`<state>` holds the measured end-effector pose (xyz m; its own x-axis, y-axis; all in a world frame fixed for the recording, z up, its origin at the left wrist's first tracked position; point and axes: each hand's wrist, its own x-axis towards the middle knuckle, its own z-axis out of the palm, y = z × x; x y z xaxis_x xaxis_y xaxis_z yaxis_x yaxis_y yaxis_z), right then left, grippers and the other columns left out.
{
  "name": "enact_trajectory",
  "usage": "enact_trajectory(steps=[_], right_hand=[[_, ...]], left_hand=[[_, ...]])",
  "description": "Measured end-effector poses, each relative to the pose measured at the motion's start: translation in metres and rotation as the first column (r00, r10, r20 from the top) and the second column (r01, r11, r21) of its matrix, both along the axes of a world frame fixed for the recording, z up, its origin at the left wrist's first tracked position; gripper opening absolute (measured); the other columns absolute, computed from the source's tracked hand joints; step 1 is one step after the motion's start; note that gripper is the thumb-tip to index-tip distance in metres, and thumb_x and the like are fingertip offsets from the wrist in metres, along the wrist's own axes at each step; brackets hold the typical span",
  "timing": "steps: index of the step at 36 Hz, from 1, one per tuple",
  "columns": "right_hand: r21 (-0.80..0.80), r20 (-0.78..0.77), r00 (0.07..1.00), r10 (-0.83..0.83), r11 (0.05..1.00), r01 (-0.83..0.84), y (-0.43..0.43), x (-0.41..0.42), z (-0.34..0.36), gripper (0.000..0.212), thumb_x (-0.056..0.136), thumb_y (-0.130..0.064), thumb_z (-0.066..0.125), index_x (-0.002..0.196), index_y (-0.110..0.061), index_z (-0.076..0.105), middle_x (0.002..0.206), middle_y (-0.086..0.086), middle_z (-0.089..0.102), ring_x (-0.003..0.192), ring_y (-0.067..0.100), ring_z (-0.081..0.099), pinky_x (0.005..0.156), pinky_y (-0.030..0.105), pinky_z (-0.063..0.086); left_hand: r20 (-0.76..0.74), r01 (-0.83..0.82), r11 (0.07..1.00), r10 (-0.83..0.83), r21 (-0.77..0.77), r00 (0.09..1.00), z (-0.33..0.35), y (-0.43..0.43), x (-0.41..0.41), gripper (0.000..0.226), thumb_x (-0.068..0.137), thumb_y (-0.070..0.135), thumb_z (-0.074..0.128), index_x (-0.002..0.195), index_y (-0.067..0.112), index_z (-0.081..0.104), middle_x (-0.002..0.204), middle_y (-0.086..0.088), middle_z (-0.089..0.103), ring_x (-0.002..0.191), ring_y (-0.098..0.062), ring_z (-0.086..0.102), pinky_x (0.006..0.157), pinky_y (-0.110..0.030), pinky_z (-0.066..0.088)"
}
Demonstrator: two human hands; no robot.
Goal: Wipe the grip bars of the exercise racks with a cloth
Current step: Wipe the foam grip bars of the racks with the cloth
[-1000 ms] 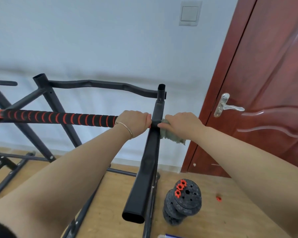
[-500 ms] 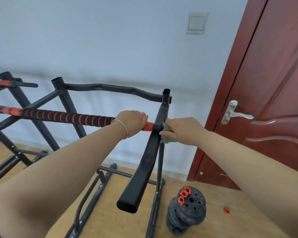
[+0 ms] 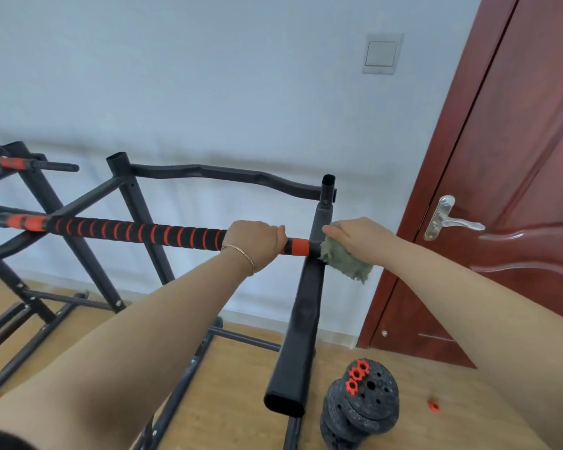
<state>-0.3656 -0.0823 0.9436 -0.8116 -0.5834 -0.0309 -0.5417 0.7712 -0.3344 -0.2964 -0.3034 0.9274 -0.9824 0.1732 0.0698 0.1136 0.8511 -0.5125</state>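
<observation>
A black grip bar with red spiral stripes (image 3: pixel 134 230) runs left to right across the black exercise rack (image 3: pixel 306 306). My left hand (image 3: pixel 252 238) grips this bar near its red right end (image 3: pixel 298 247). My right hand (image 3: pixel 358 237) holds a grey-green cloth (image 3: pixel 346 263) against the rack's flat black arm where the grip bar meets it. The cloth hangs down to the right of the arm. A second red and black grip bar (image 3: pixel 30 164) shows at the far left.
A bent black crossbar (image 3: pixel 228 175) spans the back of the rack near the white wall. A stack of black weight plates with red collars (image 3: pixel 363 404) sits on the wood floor below. A red-brown door with a metal handle (image 3: pixel 452 219) stands at right.
My left hand has slid a little left along the grip bar, baring its red end. The cloth now hangs out more below my right hand. The view has shifted.
</observation>
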Motion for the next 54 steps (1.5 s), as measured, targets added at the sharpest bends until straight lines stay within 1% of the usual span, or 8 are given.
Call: enact_trajectory(steps=[6, 16, 23, 32, 39, 42, 46, 54], right_hand=[[-0.503, -0.106, 0.990, -0.089, 0.864, 0.024, -0.029, 0.029, 0.008, 0.026, 0.105, -0.041, 0.039, 0.099, -0.025, 0.059, 0.082, -0.021, 0.059, 0.079, -0.002, 0.059, 0.069, 0.015, 0.041], [0.179, -0.283, 0.936, 0.208, 0.971, -0.161, -0.075, 0.027, -0.021, 0.042, 0.097, -0.064, 0.041, 0.116, -0.028, 0.051, 0.104, -0.012, 0.056, 0.093, 0.013, 0.055, 0.077, 0.033, 0.047], [0.271, -0.173, 0.973, 0.155, 0.957, -0.104, -0.093, 0.018, -0.009, 0.041, 0.100, -0.060, 0.039, 0.097, -0.020, 0.047, 0.084, -0.006, 0.061, 0.073, 0.014, 0.055, 0.062, 0.032, 0.038], [0.085, -0.084, 0.995, 0.047, 0.996, -0.040, -0.110, 0.000, 0.000, 0.047, 0.108, -0.037, 0.027, 0.080, -0.011, 0.055, 0.079, 0.013, 0.067, 0.080, 0.026, 0.059, 0.077, 0.032, 0.045], [-0.581, 0.213, 0.972, -0.101, 0.786, 0.209, -0.088, 0.014, 0.004, 0.065, 0.106, -0.045, 0.033, 0.074, -0.002, 0.070, 0.073, 0.003, 0.074, 0.084, 0.007, 0.072, 0.091, 0.025, 0.048], [-0.418, 0.334, 0.935, -0.116, 0.871, 0.258, -0.088, 0.027, 0.012, 0.057, 0.105, -0.055, 0.029, 0.077, -0.027, 0.071, 0.077, -0.012, 0.064, 0.078, 0.004, 0.061, 0.077, 0.020, 0.041], [0.112, -0.012, 0.996, 0.083, 0.990, -0.081, -0.090, 0.030, 0.005, 0.031, 0.102, -0.050, 0.043, 0.106, -0.026, 0.062, 0.076, -0.013, 0.054, 0.076, 0.012, 0.055, 0.067, 0.024, 0.040], [0.284, -0.200, 0.978, 0.060, 0.959, 0.000, -0.105, 0.029, -0.010, 0.052, 0.097, -0.068, 0.034, 0.095, -0.019, 0.049, 0.079, -0.004, 0.058, 0.069, 0.013, 0.054, 0.067, 0.036, 0.045]], left_hand=[[-0.048, -0.039, 0.997, 0.042, 0.062, 0.998, 0.012, -0.022, -0.002, 0.030, 0.080, 0.006, 0.061, 0.104, 0.013, 0.045, 0.067, 0.000, 0.038, 0.064, -0.024, 0.051, 0.056, -0.031, 0.045], [0.018, 0.068, 0.997, -0.068, 0.026, 0.998, 0.001, -0.064, -0.006, 0.012, 0.089, 0.013, 0.047, 0.091, 0.018, 0.036, 0.064, 0.004, 0.042, 0.064, -0.024, 0.048, 0.066, -0.034, 0.034], [-0.035, 0.066, 0.998, -0.065, 0.024, 0.997, -0.005, -0.066, -0.006, 0.012, 0.086, 0.011, 0.047, 0.086, 0.017, 0.036, 0.064, 0.004, 0.053, 0.058, -0.022, 0.052, 0.067, -0.033, 0.035], [-0.110, 0.096, 0.994, -0.091, 0.046, 0.990, -0.009, -0.070, -0.007, 0.013, 0.093, 0.019, 0.044, 0.082, 0.016, 0.039, 0.059, 0.005, 0.047, 0.051, -0.019, 0.046, 0.067, -0.033, 0.032], [-0.090, 0.130, 0.991, -0.128, 0.017, 0.988, -0.007, -0.069, -0.007, 0.012, 0.092, 0.017, 0.046, 0.081, 0.017, 0.040, 0.059, 0.005, 0.046, 0.049, -0.017, 0.043, 0.069, -0.033, 0.034], [-0.062, 0.141, 0.990, -0.140, 0.014, 0.988, -0.003, -0.071, -0.010, 0.009, 0.089, 0.014, 0.049, 0.088, 0.016, 0.040, 0.063, 0.005, 0.047, 0.055, -0.021, 0.048, 0.069, -0.033, 0.035], [-0.039, 0.135, 0.991, -0.135, 0.013, 0.990, 0.005, -0.081, -0.015, 0.028, 0.082, 0.005, 0.050, 0.092, 0.018, 0.028, 0.067, 0.004, 0.046, 0.064, -0.025, 0.050, 0.073, -0.034, 0.038], [0.002, 0.136, 0.991, -0.136, 0.003, 0.991, -0.003, -0.086, -0.017, 0.020, 0.084, 0.008, 0.049, 0.091, 0.017, 0.033, 0.061, 0.003, 0.045, 0.060, -0.023, 0.049, 0.069, -0.034, 0.037]])
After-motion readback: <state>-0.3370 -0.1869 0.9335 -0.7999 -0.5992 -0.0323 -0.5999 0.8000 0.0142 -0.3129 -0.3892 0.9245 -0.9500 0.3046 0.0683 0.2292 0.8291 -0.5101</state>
